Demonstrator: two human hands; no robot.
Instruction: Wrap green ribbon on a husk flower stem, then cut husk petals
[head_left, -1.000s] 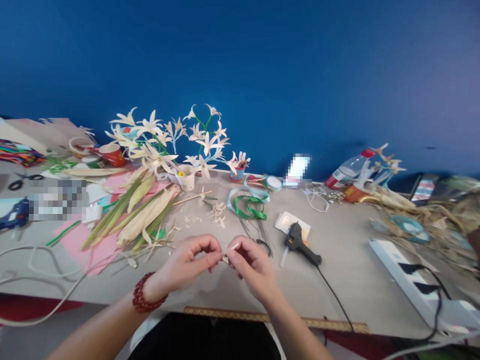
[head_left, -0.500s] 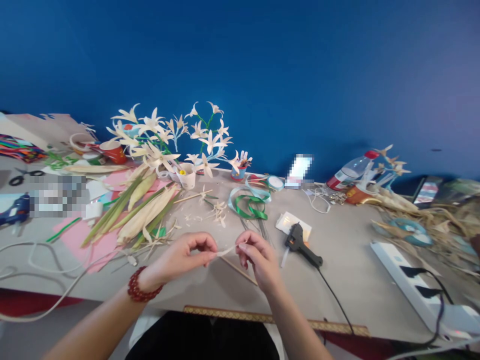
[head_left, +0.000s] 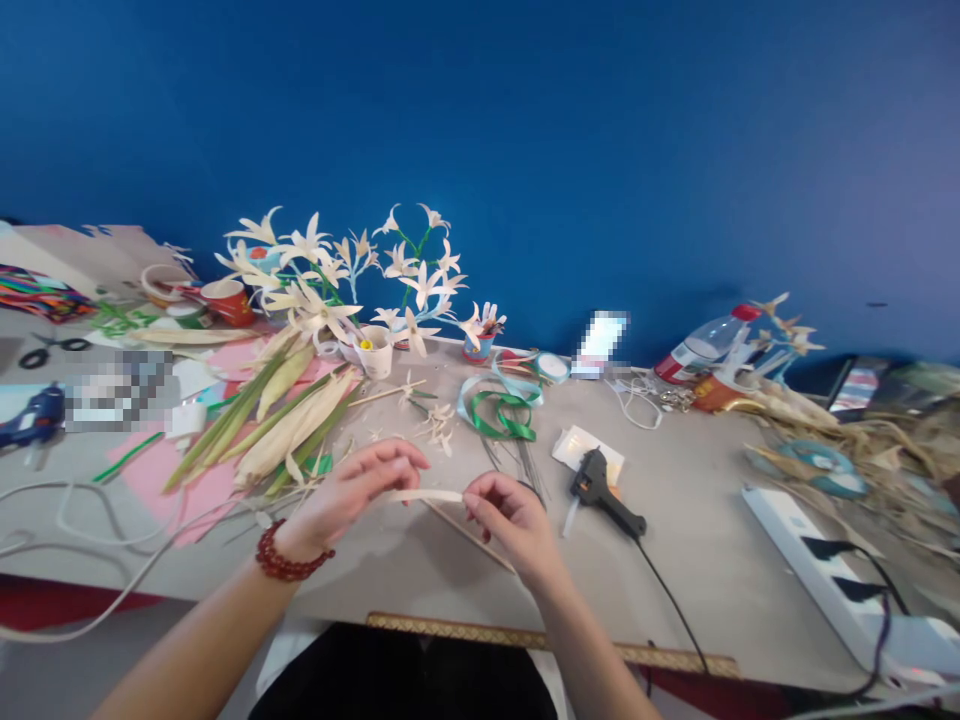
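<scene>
A narrow pale strip (head_left: 431,495), perhaps a piece of corn husk, lies level between my hands above the grey table. My right hand (head_left: 517,520) is closed, pinching the strip's right end between thumb and fingertips. My left hand (head_left: 364,490), with a red bead bracelet (head_left: 289,553) at the wrist, has its fingers loosely stretched; the strip's left end passes close against its palm side. Below the strip a thin stick (head_left: 465,532) lies slanting on the table. Corn husks (head_left: 296,430) are piled beyond my left hand.
A black glue gun (head_left: 606,490) rests right of my right hand, its cord running to the front edge. Green ribbon (head_left: 502,415) lies ahead. White husk flowers (head_left: 315,310) stand at the back left. A power strip (head_left: 810,575) and a plastic bottle (head_left: 697,345) are at right.
My left hand has loosened from its pinch on the strip and its fingers have straightened. More of the strip shows now. My right hand has shifted slightly, still pinching its end.
</scene>
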